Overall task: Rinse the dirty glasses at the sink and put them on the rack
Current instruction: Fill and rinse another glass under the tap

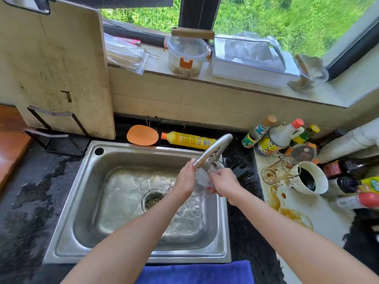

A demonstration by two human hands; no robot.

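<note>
A clear glass (202, 179) is under the steel tap (215, 149), over the right side of the steel sink (67, 203). My left hand (185, 178) holds its left side and my right hand (224, 182) grips its right side and base. Water runs over the glass and pools around the drain (152, 198). A second dirty glass (280, 173) with brown residue lies on its side on the white counter to the right, beside a white mug (312, 178). A black metal rack (55, 130) stands left of the sink, holding a large cutting board (57, 68).
Brown spills (287, 212) stain the counter on the right. Sauce bottles (274, 136) crowd the back right corner. A yellow detergent bottle (188, 140) and an orange sponge (142, 135) lie behind the sink. A blue towel (196, 272) hangs at the front edge. The dark countertop (30, 201) on the left is wet.
</note>
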